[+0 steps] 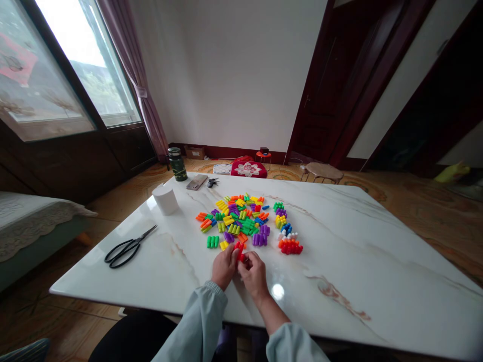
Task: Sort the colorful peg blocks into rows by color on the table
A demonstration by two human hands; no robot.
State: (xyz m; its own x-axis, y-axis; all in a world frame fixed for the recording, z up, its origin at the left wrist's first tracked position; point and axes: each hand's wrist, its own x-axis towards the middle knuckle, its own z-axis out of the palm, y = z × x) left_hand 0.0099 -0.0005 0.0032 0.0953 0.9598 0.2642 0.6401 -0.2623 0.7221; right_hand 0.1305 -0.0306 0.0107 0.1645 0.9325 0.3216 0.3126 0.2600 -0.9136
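Note:
Close together over the near part of the table, my left hand (pixel 224 267) and my right hand (pixel 253 274) both grip red plastic toy pieces (pixel 239 250). Fingers cover part of the red pieces, so I cannot tell how they join. Just beyond my hands spreads a loose pile of colourful plastic building pieces (pixel 247 225) in green, yellow, purple, orange and blue. A purple block (pixel 261 236) lies nearest my right hand, and a green one (pixel 213 242) sits left of my left hand. To the right, small clusters form a column, with a red cluster (pixel 290 247) at its near end.
Black-handled scissors (pixel 128 247) lie at the table's left, beside a white paper roll (pixel 165 199). A camouflage flask (pixel 177 164), a phone (pixel 196 182) and keys (pixel 212 182) are at the far left edge. Beyond the white table (pixel 358 236) stands a round stool (pixel 323 171).

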